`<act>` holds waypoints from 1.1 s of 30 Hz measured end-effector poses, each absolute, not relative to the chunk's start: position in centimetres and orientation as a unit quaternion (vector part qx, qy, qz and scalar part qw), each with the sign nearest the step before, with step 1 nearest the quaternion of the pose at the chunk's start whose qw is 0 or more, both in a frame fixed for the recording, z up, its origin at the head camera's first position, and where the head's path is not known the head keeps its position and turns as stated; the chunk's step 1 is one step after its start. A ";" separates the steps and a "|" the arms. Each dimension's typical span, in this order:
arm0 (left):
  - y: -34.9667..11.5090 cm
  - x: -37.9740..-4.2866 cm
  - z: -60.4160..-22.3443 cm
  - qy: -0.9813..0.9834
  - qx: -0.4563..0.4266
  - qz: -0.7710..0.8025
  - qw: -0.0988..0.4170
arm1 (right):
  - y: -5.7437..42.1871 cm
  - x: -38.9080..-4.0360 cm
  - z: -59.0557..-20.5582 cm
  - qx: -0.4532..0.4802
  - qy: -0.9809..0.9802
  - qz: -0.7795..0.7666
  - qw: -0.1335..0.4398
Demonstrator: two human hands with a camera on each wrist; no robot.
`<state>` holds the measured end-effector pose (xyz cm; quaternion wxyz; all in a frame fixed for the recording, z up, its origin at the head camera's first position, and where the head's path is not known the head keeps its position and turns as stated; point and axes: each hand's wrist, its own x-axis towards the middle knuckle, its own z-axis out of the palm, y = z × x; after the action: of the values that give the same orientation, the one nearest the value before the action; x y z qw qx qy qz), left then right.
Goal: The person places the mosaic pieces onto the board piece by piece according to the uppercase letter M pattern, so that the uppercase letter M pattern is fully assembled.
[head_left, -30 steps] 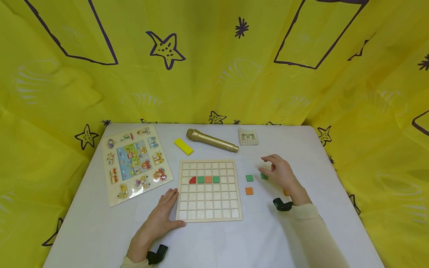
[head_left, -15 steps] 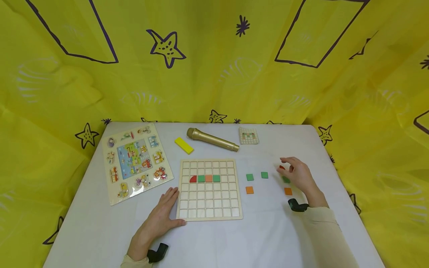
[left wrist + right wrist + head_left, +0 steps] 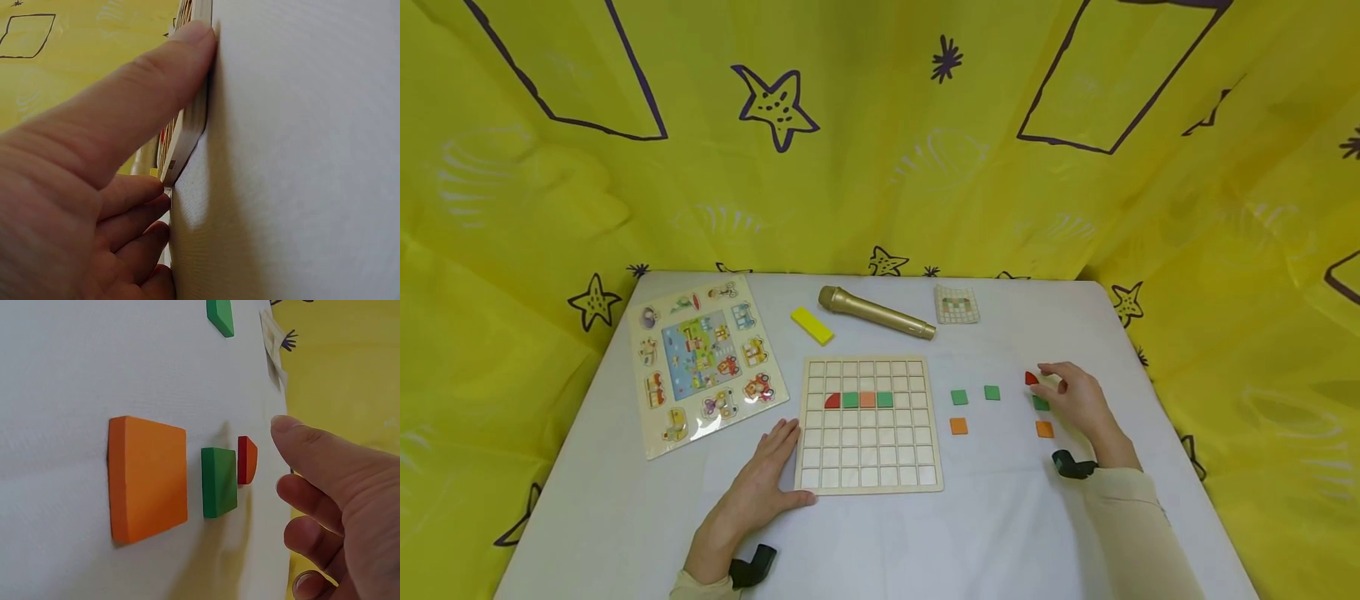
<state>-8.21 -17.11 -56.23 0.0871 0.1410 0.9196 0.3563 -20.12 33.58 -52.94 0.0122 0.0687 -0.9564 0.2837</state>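
My left hand (image 3: 756,483) lies at the near left corner of a wooden grid board (image 3: 868,486). Its thumb (image 3: 150,81) rests along the near edge and its fingers along the left side. One row of the board carries a red quarter-round tile (image 3: 832,401), two green tiles and an orange tile (image 3: 867,400). Over on the right, my right hand (image 3: 1078,404) hovers with loosely bent fingers and nothing between them. Below its fingertips a red rounded tile (image 3: 247,460) lies on the table, beside a green square tile (image 3: 219,482) and an orange square tile (image 3: 150,478).
Two green tiles (image 3: 959,397) and an orange tile (image 3: 958,426) lie just right of the board. Behind it are a gold microphone (image 3: 876,313), a yellow block (image 3: 812,326) and a small pattern card (image 3: 957,305). A picture puzzle (image 3: 703,367) lies at left.
My right hand has moved to the right, from above one of the green tiles near the board to the red rounded tile. My left hand has stayed at the board.
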 end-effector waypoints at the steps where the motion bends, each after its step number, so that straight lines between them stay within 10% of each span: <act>1: -17.1 -8.2 -56.3 0.920 0.141 0.356 0.087 | 33.6 -20.2 -53.1 0.067 -0.957 0.282 0.010; 33: -17.0 -8.3 -56.0 0.919 0.132 0.356 0.103 | 32.6 -21.3 -54.2 0.068 -0.968 0.239 -0.022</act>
<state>-8.30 -17.03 -56.05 0.1032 0.1319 0.9192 0.3564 -21.27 32.60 -54.17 -0.0222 0.0682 -0.9683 0.2394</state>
